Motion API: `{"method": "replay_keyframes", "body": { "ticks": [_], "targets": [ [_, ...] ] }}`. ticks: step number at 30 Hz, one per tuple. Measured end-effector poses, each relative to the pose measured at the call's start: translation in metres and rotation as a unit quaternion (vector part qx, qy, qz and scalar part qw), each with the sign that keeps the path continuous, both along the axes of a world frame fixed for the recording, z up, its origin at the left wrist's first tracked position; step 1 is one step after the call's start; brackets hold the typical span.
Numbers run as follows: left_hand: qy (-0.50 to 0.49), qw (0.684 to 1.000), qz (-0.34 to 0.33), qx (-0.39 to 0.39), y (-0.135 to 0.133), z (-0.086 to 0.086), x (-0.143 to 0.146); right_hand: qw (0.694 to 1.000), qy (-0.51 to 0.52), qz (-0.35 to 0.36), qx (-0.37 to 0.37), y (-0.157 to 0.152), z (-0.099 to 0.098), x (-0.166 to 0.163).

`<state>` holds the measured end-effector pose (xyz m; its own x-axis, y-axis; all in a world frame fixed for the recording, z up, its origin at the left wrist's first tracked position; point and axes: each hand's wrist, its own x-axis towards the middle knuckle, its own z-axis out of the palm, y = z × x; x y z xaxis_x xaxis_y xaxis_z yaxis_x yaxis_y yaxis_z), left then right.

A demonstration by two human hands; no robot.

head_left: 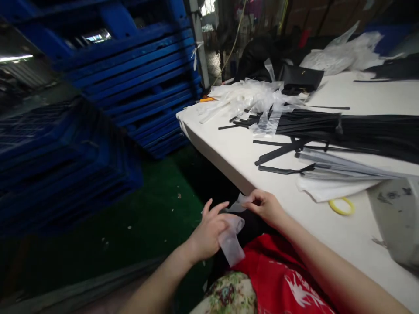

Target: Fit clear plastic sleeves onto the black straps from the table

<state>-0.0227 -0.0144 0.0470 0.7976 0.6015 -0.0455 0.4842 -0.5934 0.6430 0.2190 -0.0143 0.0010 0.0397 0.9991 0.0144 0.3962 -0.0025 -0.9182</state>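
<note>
A translucent plastic strip is stretched between my two hands, over my lap beside the table edge. My left hand grips it, with some fingers raised and spread, and a loose end hangs below that hand. The strip's far end is pinched between the thumb and fingertips of my right hand, right at the table's edge. Nearest to the right hand on the white table lie flat black strips and a sheaf of clear plastic sleeves.
Crumpled plastic strips are heaped at the table's far corner, near a black pouch. A long black bundle crosses the table. A yellow ring lies nearer me. Stacked blue pallets stand left, on a green floor.
</note>
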Motion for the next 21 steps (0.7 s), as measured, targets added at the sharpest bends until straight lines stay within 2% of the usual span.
{"method": "replay_keyframes", "body": {
  "ticks": [3,5,8,10,16,21],
  "targets": [
    [-0.002,0.997,-0.063,-0.044,0.03,0.015,0.019,0.999,0.014,0.039,-0.004,-0.005,0.004,0.008],
    [-0.024,0.99,-0.114,-0.08,0.041,0.019,0.031,0.997,0.051,0.048,-0.009,-0.008,0.007,0.01],
    [-0.075,0.969,-0.196,-0.128,0.046,0.017,0.049,0.991,0.123,0.045,-0.025,-0.012,0.01,0.013],
    [-0.113,0.956,-0.215,-0.167,0.044,0.011,0.061,0.984,0.173,0.025,-0.04,-0.011,0.011,0.015],
    [-0.202,0.94,-0.093,-0.26,0.035,-0.011,0.084,0.96,0.262,-0.088,-0.046,0.004,0.017,0.018],
    [-0.251,0.935,0.018,-0.25,0.039,-0.027,0.087,0.972,0.202,-0.116,-0.034,0.026,0.024,0.025]
  ]
}}
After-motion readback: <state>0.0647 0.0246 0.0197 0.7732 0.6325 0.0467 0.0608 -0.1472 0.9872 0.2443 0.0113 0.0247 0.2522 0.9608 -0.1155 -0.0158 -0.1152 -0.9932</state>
